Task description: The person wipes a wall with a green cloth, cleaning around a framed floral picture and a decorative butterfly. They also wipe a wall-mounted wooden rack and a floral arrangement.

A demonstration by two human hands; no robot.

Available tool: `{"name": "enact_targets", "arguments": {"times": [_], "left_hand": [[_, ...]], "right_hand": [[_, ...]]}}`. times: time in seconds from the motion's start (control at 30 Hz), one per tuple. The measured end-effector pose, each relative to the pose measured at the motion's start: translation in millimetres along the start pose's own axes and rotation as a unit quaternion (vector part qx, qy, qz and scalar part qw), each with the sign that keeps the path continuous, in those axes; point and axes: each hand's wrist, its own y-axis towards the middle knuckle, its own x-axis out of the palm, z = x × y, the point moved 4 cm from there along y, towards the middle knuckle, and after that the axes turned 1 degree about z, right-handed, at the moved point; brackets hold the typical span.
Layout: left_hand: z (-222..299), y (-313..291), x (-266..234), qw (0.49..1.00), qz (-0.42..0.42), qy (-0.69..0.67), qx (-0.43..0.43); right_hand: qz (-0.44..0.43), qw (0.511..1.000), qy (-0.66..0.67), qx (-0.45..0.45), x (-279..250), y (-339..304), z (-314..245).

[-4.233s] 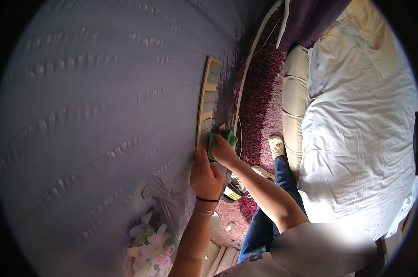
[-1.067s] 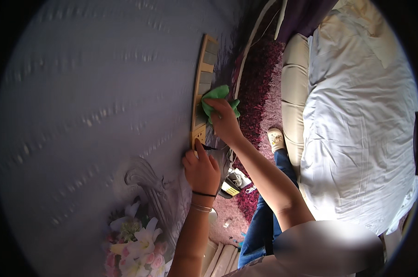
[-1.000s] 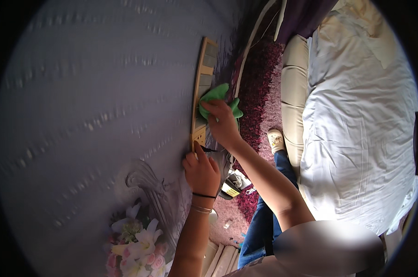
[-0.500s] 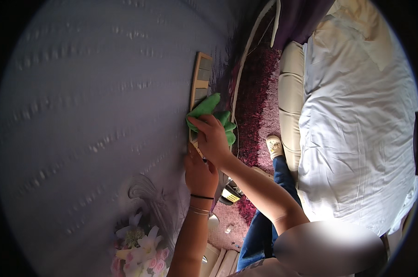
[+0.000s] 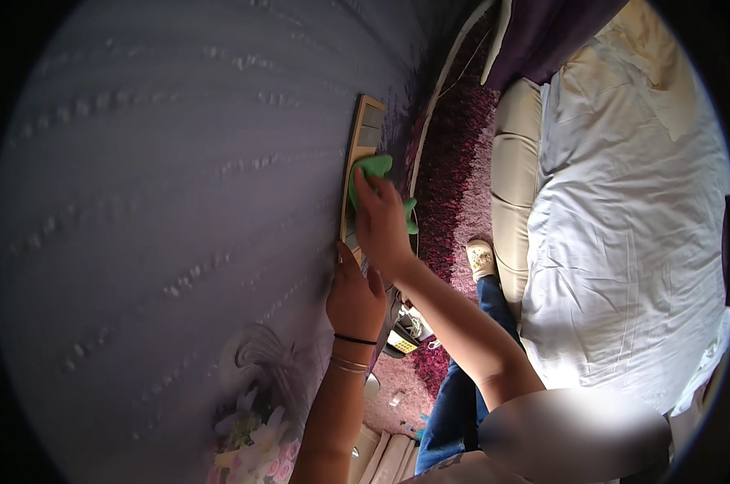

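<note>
A long narrow switch panel (image 5: 371, 115) with a gold-coloured frame and grey inset plates is on the patterned grey-purple wall. My right hand (image 5: 382, 222) presses a green cloth (image 5: 374, 165) against its middle, fingers closed over the fabric. Part of the cloth hangs out beyond the hand on the right. At the panel's lower end is my left hand (image 5: 355, 298), with dark and light bands on its wrist. Its index finger reaches up to the frame's edge and its thumb stands apart; the other fingers are partly hidden.
To the right stands a bed with a pale padded edge (image 5: 516, 169) and white bedding (image 5: 623, 226). A dark red and pink shaggy rug (image 5: 453, 161) lies between wall and bed. Below my arms are a dark device with yellow keys (image 5: 400, 341) and white cables (image 5: 417, 324).
My right hand has slid the cloth slightly up along the panel, and less green shows below it. The left hand stays by the lower end. The view has shifted a little.
</note>
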Motion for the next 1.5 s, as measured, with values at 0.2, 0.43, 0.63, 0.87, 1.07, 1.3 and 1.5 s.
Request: {"name": "enact_targets", "arguments": {"times": [0.2,0.43,0.63,0.87,1.07,1.3,1.5], "left_hand": [[8,21,-2,0.999,0.020,-0.009,0.031],[7,31,1,0.997,0.032,-0.041,0.057],[6,31,0,0.998,0.031,-0.024,0.048],[4,32,3,0.997,0.045,-0.032,0.059],[3,30,4,0.996,0.046,-0.033,0.063],[1,28,4,0.994,0.054,-0.057,0.076],[0,30,3,0.997,0.020,-0.063,0.050]], "right_hand": [[0.020,1.000,0.010,0.001,-5,49,11],[-0.062,0.994,0.067,0.069,-1,-15,10],[-0.006,0.985,0.118,0.126,6,-16,28],[-0.035,0.976,0.122,0.177,4,-24,26],[-0.038,0.964,0.138,0.224,9,-31,34],[-0.017,0.971,0.151,0.183,7,-26,27],[-0.038,0.948,0.160,0.273,21,-19,45]]}}
